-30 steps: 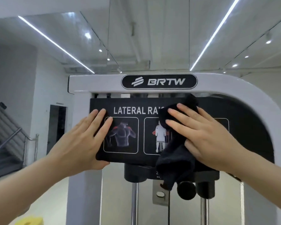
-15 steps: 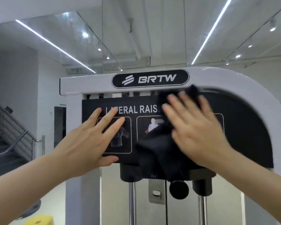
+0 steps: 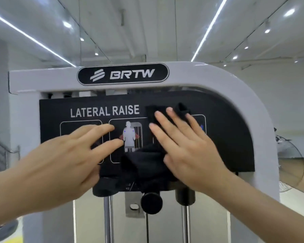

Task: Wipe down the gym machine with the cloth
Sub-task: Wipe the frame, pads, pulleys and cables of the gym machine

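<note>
Cloth [image 3: 146,165], black and bunched, is pinned against the black instruction panel [image 3: 232,134] of the gym machine [image 3: 239,88], right of centre on that panel. Right hand [image 3: 188,151] lies on top of it, palm down, fingers straight and spread toward eleven o'clock, pressing the fabric onto the panel. A flap of cloth pokes out past the fingertips at twelve o'clock, just after the words LATERAL RAISE. A thick fold spills from under the heel of the hand toward seven o'clock, draping over the panel's lower edge.

Left hand [image 3: 65,160] comes in from eight o'clock, open as well, fingers stretched over the left pictogram [image 3: 70,128]. It holds nothing, and I cannot tell whether the palm touches the panel. Between the two hands the middle pictogram [image 3: 130,137], a white figure, shows clearly.

At twelve o'clock from the panel, the oval BRTW badge [image 3: 123,74] sits on the machine's white top bar. At six o'clock, a round black knob [image 3: 151,201] sits just beneath the cloth's fold, with chrome guide rods [image 3: 108,221] on either side.
</note>
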Demonstrator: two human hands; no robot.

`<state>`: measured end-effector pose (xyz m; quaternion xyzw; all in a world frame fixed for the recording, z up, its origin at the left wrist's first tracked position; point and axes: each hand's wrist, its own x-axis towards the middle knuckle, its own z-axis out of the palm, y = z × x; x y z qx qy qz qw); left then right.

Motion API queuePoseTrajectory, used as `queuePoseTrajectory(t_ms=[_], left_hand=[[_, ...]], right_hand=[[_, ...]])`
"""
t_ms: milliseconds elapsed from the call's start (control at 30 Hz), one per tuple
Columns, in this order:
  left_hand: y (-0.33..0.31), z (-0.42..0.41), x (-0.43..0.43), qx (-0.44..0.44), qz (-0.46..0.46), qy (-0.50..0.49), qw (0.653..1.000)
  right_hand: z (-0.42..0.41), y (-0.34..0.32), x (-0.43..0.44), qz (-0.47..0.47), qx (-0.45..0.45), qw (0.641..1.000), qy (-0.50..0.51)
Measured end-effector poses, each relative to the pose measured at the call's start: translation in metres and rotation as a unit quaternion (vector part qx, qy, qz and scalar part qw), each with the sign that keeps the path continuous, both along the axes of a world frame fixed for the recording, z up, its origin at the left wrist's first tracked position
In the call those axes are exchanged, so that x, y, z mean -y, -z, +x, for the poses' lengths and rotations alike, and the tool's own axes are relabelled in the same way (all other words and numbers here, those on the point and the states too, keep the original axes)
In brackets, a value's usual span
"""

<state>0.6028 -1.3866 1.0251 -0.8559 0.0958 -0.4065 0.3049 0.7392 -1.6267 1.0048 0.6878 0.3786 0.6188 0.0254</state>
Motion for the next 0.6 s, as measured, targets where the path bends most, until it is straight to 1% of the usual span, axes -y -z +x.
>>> queuePoseTrajectory(t_ms=[67,167,233,300,367,467,533,600], left_hand=[[-0.007,-0.003,0.015,-0.013,-0.001,-0.003,1.000],[-0.013,-0.001,0.037,-0.002,0.024,0.006,1.000],[-0.017,0.005,0.047,0.009,0.038,0.010,0.999],[-0.031,0.014,0.056,0.039,0.061,0.006,0.997],[-0.047,0.025,0.063,0.076,0.077,0.008,0.994],[-0.066,0.037,0.070,0.100,0.040,0.001,0.994],[-0.070,0.039,0.069,0.097,0.031,0.002,0.995],[-0.063,0.037,0.063,0.090,0.055,-0.008,0.994]], right_hand=[[0.009,0.000,0.031,0.039,0.009,0.999,0.028],[0.021,0.010,0.063,0.106,0.007,0.994,0.036],[0.023,0.018,0.066,0.136,0.014,0.990,0.022],[0.020,0.007,0.052,0.150,0.018,0.989,-0.001],[0.011,-0.019,0.023,0.130,0.019,0.991,-0.018],[0.000,-0.056,-0.019,0.088,0.014,0.996,-0.011],[0.003,-0.058,-0.020,0.071,0.007,0.997,0.000],[0.015,-0.032,-0.001,0.049,0.004,0.999,-0.010]])
